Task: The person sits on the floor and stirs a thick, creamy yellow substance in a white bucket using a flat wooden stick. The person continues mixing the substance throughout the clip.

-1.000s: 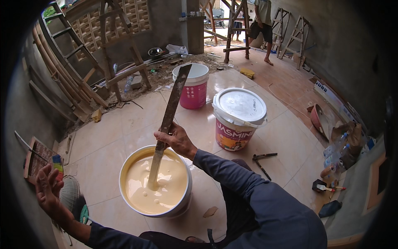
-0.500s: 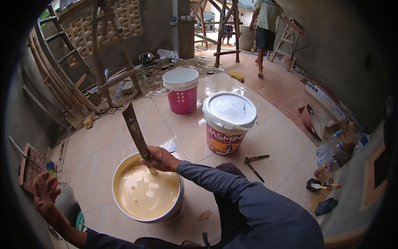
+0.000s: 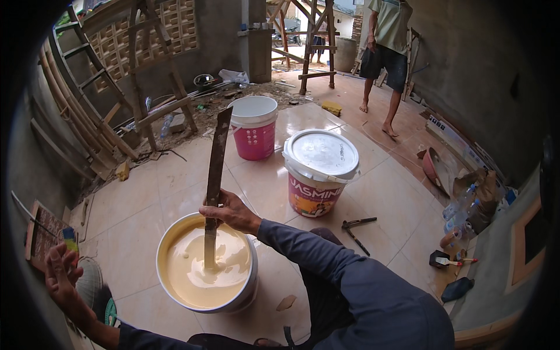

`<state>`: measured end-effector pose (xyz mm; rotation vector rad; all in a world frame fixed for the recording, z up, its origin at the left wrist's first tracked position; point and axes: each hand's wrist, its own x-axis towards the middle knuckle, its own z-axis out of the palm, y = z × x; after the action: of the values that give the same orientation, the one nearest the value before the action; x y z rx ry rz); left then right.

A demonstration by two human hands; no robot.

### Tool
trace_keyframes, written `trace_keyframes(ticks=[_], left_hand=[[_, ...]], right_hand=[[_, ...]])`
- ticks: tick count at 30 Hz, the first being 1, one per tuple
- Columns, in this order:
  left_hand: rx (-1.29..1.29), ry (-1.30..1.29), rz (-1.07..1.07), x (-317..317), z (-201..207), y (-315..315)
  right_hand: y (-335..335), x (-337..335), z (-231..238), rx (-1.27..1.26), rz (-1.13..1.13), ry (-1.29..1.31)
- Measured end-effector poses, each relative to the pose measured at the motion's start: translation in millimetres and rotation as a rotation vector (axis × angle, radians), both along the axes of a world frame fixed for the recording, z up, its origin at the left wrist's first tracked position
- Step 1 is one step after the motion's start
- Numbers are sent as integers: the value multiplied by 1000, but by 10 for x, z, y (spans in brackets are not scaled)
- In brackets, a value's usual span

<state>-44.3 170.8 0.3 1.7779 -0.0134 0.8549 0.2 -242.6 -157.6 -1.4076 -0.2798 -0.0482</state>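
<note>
My right hand is wrapped round a long flat wooden stick. The stick stands nearly upright, its lower end dipped in cream paint that ripples around it. A white bucket on the floor before me holds this paint. At the far left, my left hand is raised with its fingers apart and slightly bent, holding nothing. A paint-stained brush shows just behind it. Beyond the bucket stand a lidded paint pail and an uncovered pink pail with a white rim.
A black hinged tool lies on the tiles right of the bucket. Brushes and plastic bottles line the right wall. A wooden trestle stands at the back left. Another person walks at the back right.
My right hand has swung the stick from leaning left to nearly upright, shifting its dipped end in the paint. The person at the back has come nearer. My left hand has barely moved.
</note>
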Motion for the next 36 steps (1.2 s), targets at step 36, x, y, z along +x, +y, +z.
trace_keyframes(ticks=[36], left_hand=[[96,60,-40,-265,219,-288]], right_hand=[[-98,34,118,111,-240,-156]])
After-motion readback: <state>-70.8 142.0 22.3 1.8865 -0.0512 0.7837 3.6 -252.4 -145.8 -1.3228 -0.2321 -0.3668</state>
